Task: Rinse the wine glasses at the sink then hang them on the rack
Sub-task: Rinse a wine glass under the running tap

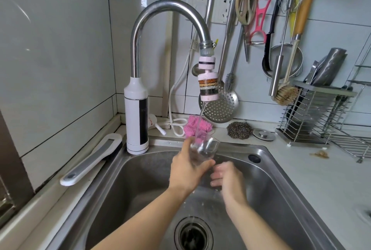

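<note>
A long white-and-grey tool (90, 159) lies on the left rim of the steel sink (124, 189). Just right of it stands the tap (136, 121), whose curved spout carries a pink filter (207, 87). A thin stream of water (200, 117) runs from it. Behind the stream, on the desk (301, 169), lie a pink cloth (192, 127), a steel scourer (240, 129) and a round metal plug (263, 134). A slotted ladle (220, 107), scissors (246, 4), a pink peeler (261, 14) and a scrubbing brush (285, 95) hang on the wall above. A wire rack (313, 113) stands at the far right, partly cut off by the frame edge.

Over the basin I hold 1 wine glass (204, 147), tilted, its mouth up under the stream. My left hand (186, 169) wraps the bowl from the left, thumb across the lower part. My right hand (228, 177) sits just below and right of the bowl, wet, fingers curled inward toward where the stem runs.

The stem and foot are hidden behind my 2 hands or lost in the clear glass, so I cannot tell whether my right hand actually holds them. The drain (193, 235) shows between my forearms.
</note>
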